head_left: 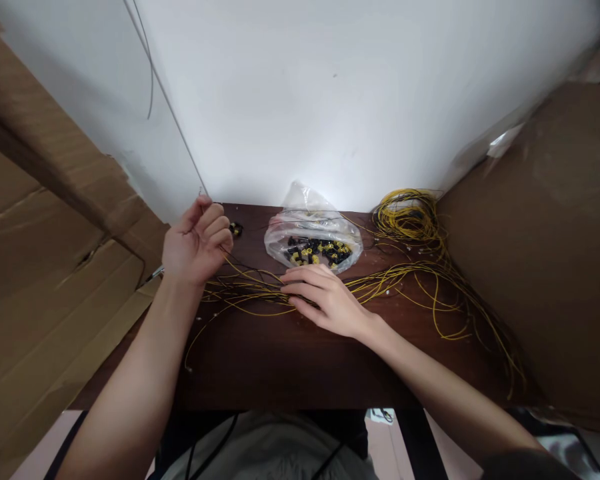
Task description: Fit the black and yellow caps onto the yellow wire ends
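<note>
A long bundle of thin yellow and black wires (395, 275) runs across the dark brown table. My left hand (199, 240) is raised above the table's left part, fingers curled closed. Wire ends come out by its little-finger side and lead down to the bundle, so it grips thin wire; the gripped part is hidden in the fist. Palm down, my right hand (325, 300) rests on the bundle's middle with its fingers stretched out. Just beyond those fingers lies a clear plastic bag (305, 207), its mouth towards me, holding many small black and yellow parts (323, 252).
A coil of yellow and black wire (407, 217) lies at the back right. Cardboard boxes stand at left (45, 267) and right (540, 253). A white wall (300, 100) rises behind the table (290, 367). A small black-yellow part (236, 229) sits beside my left hand.
</note>
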Motion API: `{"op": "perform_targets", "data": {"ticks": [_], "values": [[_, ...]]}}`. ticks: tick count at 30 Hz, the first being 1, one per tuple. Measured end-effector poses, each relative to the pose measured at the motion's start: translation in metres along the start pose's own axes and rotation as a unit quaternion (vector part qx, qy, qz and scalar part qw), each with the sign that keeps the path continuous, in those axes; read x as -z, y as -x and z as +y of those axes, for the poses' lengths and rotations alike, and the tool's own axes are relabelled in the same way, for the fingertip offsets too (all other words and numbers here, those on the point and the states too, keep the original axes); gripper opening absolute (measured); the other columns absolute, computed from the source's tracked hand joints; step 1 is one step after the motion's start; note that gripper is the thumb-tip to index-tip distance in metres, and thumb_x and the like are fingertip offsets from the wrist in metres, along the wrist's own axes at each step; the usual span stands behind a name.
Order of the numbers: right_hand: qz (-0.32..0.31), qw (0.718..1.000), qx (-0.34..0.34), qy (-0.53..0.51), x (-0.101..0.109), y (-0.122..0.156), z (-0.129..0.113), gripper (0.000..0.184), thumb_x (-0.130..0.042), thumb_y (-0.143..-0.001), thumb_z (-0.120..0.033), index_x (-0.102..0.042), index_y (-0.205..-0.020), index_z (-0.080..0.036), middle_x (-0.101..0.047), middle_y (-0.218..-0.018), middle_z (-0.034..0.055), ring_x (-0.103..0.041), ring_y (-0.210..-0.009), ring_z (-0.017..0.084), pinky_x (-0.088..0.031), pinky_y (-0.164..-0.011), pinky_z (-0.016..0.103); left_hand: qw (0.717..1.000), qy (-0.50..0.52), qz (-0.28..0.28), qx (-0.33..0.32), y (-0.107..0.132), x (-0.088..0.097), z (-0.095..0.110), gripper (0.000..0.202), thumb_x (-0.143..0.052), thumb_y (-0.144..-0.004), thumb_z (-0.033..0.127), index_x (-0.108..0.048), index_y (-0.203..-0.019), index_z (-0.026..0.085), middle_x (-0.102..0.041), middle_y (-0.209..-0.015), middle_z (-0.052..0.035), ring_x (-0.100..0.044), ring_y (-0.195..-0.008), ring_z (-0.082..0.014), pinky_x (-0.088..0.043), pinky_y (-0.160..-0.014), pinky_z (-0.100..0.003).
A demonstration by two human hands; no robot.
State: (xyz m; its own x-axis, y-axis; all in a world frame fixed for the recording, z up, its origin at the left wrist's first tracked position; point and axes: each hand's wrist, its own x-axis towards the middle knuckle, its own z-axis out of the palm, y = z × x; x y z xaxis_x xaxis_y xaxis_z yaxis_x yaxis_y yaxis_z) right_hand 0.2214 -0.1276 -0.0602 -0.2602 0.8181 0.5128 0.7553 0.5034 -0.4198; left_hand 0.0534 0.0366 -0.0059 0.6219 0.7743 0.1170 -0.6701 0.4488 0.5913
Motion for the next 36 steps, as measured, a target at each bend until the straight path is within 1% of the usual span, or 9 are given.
{"op": "perform_targets", "data": {"ticks": [3, 6, 9, 11, 16, 21, 29, 33, 36], "values": [[0.033, 0.999, -0.015, -0.023, 0.001, 0.000, -0.001, 0.020, -0.047, -0.088, -0.019, -0.060, -0.104, -0.020, -0.060, -0.111, 0.0076, -0.053, -0.108, 0.019, -0.042, -0.094, 0.040, 0.999, -0.019, -0.022, 0.027, 0.001, -0.005, -0.008, 0.031, -0.037, -0.093, 0.023, -0.056, -0.069, 0.017, -0.041, -0.052, 0.0030, -0.038, -0.043, -0.0037, -0.033, -0.041, -0.012], [0.050, 0.997, -0.026, -0.062, 0.001, -0.001, -0.004, 0.021, -0.048, -0.087, -0.018, -0.060, -0.104, -0.020, -0.060, -0.112, 0.0079, -0.054, -0.107, 0.018, -0.042, -0.095, 0.040, 0.993, -0.078, -0.063, 0.059, 0.002, -0.006, -0.020, 0.019, -0.054, -0.085, 0.027, -0.060, -0.069, 0.019, -0.058, -0.070, 0.0000, -0.056, -0.066, -0.0077, -0.048, -0.064, -0.018], [0.055, 0.991, -0.051, -0.115, 0.002, -0.003, -0.009, 0.022, -0.047, -0.088, -0.018, -0.060, -0.106, -0.021, -0.058, -0.116, 0.0079, -0.053, -0.110, 0.017, -0.042, -0.097, 0.038, 0.974, -0.164, -0.128, 0.085, 0.004, -0.004, -0.034, 0.011, -0.069, -0.073, 0.029, -0.065, -0.070, 0.019, -0.064, -0.106, -0.0035, -0.057, -0.102, -0.0178, -0.047, -0.089, -0.031], [0.059, 0.984, -0.070, -0.155, 0.003, -0.005, -0.011, 0.023, -0.047, -0.088, -0.018, -0.061, -0.107, -0.020, -0.057, -0.118, 0.0078, -0.052, -0.113, 0.016, -0.041, -0.099, 0.036, 0.956, -0.223, -0.158, 0.104, 0.007, -0.004, -0.041, 0.010, -0.070, -0.073, 0.028, -0.067, -0.072, 0.019, -0.061, -0.117, -0.0052, -0.054, -0.110, -0.0203, -0.043, -0.095, -0.034], [0.058, 0.957, -0.110, -0.260, 0.000, -0.006, -0.012, 0.023, -0.050, -0.086, -0.017, -0.063, -0.105, -0.019, -0.061, -0.114, 0.0066, -0.054, -0.110, 0.016, -0.041, -0.099, 0.034, 0.910, -0.351, -0.189, 0.116, 0.013, -0.009, -0.055, 0.011, -0.068, -0.074, 0.026, -0.071, -0.078, 0.017, -0.059, -0.120, -0.0084, -0.056, -0.107, -0.0194, -0.044, -0.092, -0.032], [0.031, 0.887, -0.166, -0.430, -0.005, -0.005, -0.010, 0.023, -0.055, -0.084, -0.018, -0.065, -0.105, -0.018, -0.068, -0.100, 0.0056, -0.062, -0.095, 0.015, -0.048, -0.088, 0.031, 0.883, -0.415, -0.197, 0.101, 0.013, -0.012, -0.062, 0.017, -0.068, -0.073, 0.028, -0.072, -0.083, 0.015, -0.062, -0.113, -0.0101, -0.054, -0.109, -0.0228, -0.044, -0.090, -0.032], [0.063, 0.796, -0.209, -0.564, -0.002, -0.004, -0.005, 0.029, -0.058, -0.082, -0.019, -0.063, -0.111, -0.020, -0.066, -0.111, 0.0058, -0.060, -0.106, 0.018, -0.043, -0.100, 0.038, 0.861, -0.473, -0.130, 0.130, 0.012, -0.011, -0.060, 0.047, -0.056, -0.082, 0.041, -0.053, -0.123, 0.017, -0.065, -0.100, -0.0074, -0.060, -0.088, -0.0153, -0.048, -0.075, -0.025], [0.096, 0.768, -0.214, -0.596, 0.002, -0.006, -0.004, 0.030, -0.059, -0.081, -0.018, -0.063, -0.111, -0.019, -0.064, -0.114, 0.0073, -0.059, -0.109, 0.021, -0.041, -0.102, 0.042, 0.851, -0.493, -0.117, 0.137, 0.009, -0.007, -0.052, 0.046, -0.048, -0.086, 0.046, -0.056, -0.117, 0.014, -0.065, -0.093, -0.0070, -0.059, -0.076, -0.0119, -0.046, -0.068, -0.023], [0.130, 0.758, -0.211, -0.604, 0.008, -0.007, -0.002, 0.028, -0.060, -0.080, -0.017, -0.065, -0.107, -0.019, -0.063, -0.116, 0.0071, -0.059, -0.108, 0.022, -0.043, -0.100, 0.043, 0.811, -0.533, -0.177, 0.165, 0.008, -0.005, -0.041, 0.041, -0.048, -0.086, 0.045, -0.066, -0.098, 0.011, -0.066, -0.081, -0.0061, -0.056, -0.068, -0.0109, -0.044, -0.065, -0.022]]}}
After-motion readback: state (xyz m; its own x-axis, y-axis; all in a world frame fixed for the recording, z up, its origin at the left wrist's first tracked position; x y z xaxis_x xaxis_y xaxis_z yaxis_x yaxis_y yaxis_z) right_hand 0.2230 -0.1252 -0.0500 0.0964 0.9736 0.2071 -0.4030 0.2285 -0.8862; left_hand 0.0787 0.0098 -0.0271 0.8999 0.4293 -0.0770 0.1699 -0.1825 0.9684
